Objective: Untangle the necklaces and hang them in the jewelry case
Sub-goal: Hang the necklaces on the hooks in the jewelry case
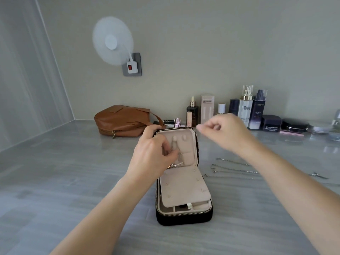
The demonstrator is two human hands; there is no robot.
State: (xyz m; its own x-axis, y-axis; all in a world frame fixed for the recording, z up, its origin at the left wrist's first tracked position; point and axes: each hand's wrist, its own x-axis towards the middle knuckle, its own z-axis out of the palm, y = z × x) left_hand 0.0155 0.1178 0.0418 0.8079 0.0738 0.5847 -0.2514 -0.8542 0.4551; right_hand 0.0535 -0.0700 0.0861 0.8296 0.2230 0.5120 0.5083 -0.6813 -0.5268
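The black jewelry case [184, 216] stands open on the counter, its beige lid [189, 144] upright. A thin necklace [175, 144] hangs from a peg in the lid, and its antler-shaped pendant [174, 165] dangles at the lid's foot. My left hand [154, 155] is at the lid's left side, forefinger hooked over the top corner, thumb and fingers pinching the chain. My right hand [224, 131] hovers blurred just right of the lid's top, fingers curled, with nothing visible in it. Several silver necklaces [233, 170] lie stretched out on the counter to the right of the case.
A brown leather pouch [123, 120] lies behind the case to the left. Bottles and jars of cosmetics [246, 107] line the back wall to the right. A small white fan [112, 41] is plugged into the wall socket. Grey counter [73, 181] stretches left and front.
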